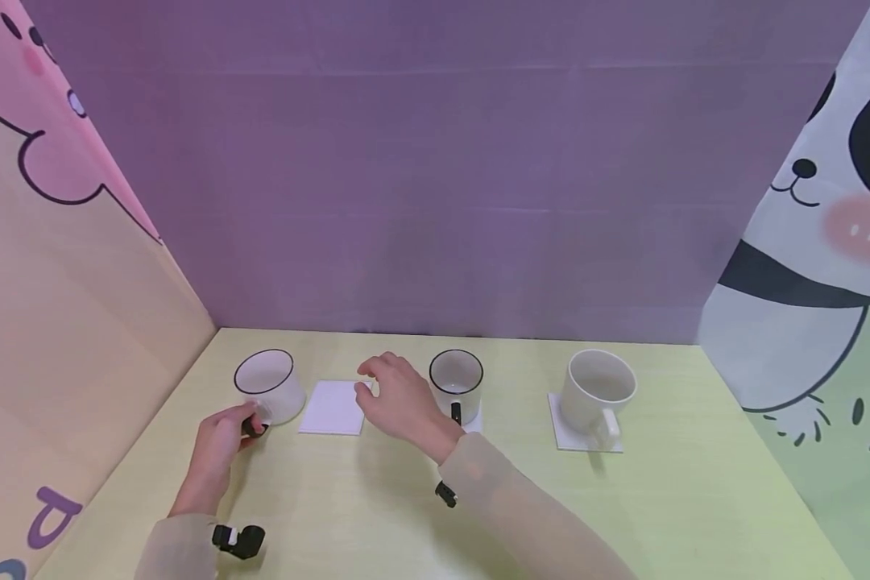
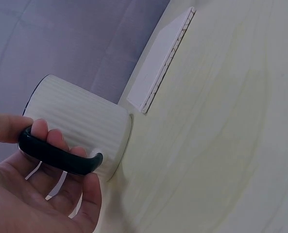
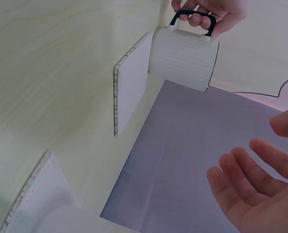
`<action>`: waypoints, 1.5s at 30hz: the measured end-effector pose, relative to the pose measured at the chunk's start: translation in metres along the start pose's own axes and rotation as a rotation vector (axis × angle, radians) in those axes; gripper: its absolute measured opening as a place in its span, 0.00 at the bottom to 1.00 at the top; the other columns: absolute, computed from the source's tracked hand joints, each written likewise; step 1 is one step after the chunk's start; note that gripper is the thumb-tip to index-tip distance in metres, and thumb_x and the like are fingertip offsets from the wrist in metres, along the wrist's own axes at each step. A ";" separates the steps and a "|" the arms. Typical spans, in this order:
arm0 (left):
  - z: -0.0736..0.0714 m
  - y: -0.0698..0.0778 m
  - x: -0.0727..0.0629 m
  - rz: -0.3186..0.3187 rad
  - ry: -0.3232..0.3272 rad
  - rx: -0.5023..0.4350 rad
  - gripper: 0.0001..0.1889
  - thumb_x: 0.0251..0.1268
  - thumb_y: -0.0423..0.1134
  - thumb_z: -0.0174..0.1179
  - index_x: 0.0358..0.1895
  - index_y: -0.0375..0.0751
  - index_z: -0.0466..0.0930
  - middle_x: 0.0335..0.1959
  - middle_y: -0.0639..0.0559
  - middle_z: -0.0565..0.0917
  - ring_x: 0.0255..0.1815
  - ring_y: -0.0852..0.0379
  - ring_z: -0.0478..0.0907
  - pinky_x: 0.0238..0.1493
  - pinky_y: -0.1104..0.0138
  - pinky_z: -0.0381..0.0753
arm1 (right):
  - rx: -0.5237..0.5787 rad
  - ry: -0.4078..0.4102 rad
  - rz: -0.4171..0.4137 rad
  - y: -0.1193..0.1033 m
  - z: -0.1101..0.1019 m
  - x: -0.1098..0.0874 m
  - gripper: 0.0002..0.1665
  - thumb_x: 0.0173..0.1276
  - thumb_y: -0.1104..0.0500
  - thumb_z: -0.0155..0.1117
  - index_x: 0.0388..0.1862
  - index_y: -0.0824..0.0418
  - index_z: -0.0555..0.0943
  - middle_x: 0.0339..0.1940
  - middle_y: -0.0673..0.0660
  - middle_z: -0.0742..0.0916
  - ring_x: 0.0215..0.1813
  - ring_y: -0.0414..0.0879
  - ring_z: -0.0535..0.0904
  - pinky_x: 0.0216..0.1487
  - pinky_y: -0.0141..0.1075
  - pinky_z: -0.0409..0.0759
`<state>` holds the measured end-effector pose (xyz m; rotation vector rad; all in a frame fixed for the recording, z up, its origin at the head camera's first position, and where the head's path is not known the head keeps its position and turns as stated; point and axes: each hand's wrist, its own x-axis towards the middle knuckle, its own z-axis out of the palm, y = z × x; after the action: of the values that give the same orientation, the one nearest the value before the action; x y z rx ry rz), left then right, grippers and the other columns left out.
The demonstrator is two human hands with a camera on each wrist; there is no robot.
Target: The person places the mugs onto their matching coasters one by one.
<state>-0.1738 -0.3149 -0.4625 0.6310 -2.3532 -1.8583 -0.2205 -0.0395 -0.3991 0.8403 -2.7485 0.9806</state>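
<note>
At the left of the head view stands a white ribbed mug (image 1: 279, 399) with a black rim and a black handle. My left hand (image 1: 221, 443) grips that handle (image 2: 56, 154), its fingers curled through the loop. A white square coaster (image 1: 331, 408) lies just right of this mug. Over the table between that coaster and a second black-rimmed mug (image 1: 457, 385), my right hand (image 1: 402, 403) hovers with fingers relaxed and holds nothing. The right wrist view shows its fingers (image 3: 245, 174) apart from any mug. My right wrist partly covers the second mug's black handle and its coaster (image 1: 476, 422).
Farther right, a plain white mug (image 1: 598, 391) stands on a white coaster (image 1: 567, 436), its handle turned toward me. A purple cloth (image 1: 442, 201) hangs along the table's back edge. Printed cloths flank the pale wooden table (image 1: 696, 483) on both sides.
</note>
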 end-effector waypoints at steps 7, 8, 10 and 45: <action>0.001 0.000 0.000 -0.015 -0.001 0.003 0.25 0.81 0.50 0.44 0.33 0.33 0.80 0.33 0.54 0.76 0.43 0.55 0.71 0.45 0.68 0.76 | -0.005 -0.017 0.016 0.003 0.008 0.004 0.19 0.76 0.52 0.55 0.57 0.58 0.83 0.52 0.51 0.84 0.54 0.46 0.79 0.52 0.38 0.79; 0.001 0.000 0.000 -0.014 0.004 -0.003 0.25 0.81 0.49 0.45 0.33 0.32 0.80 0.32 0.54 0.76 0.43 0.55 0.71 0.45 0.68 0.76 | -0.009 -0.020 0.018 0.004 0.010 0.005 0.19 0.76 0.51 0.55 0.57 0.58 0.83 0.52 0.51 0.84 0.54 0.46 0.79 0.52 0.38 0.79; 0.002 0.000 0.000 -0.009 0.009 -0.009 0.24 0.81 0.49 0.46 0.32 0.32 0.80 0.32 0.54 0.77 0.42 0.55 0.71 0.44 0.68 0.76 | -0.017 -0.024 0.018 0.005 0.013 0.007 0.19 0.75 0.51 0.56 0.57 0.59 0.83 0.52 0.51 0.84 0.54 0.46 0.79 0.52 0.38 0.79; 0.001 0.000 0.003 -0.004 0.019 -0.010 0.23 0.81 0.47 0.46 0.32 0.33 0.80 0.29 0.54 0.77 0.39 0.57 0.73 0.44 0.68 0.76 | -0.111 -0.148 0.075 0.022 0.052 0.023 0.21 0.75 0.49 0.58 0.62 0.55 0.80 0.58 0.54 0.82 0.60 0.49 0.76 0.51 0.41 0.81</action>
<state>-0.1764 -0.3154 -0.4636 0.6499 -2.3310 -1.8566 -0.2476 -0.0676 -0.4459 0.8296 -2.9477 0.7989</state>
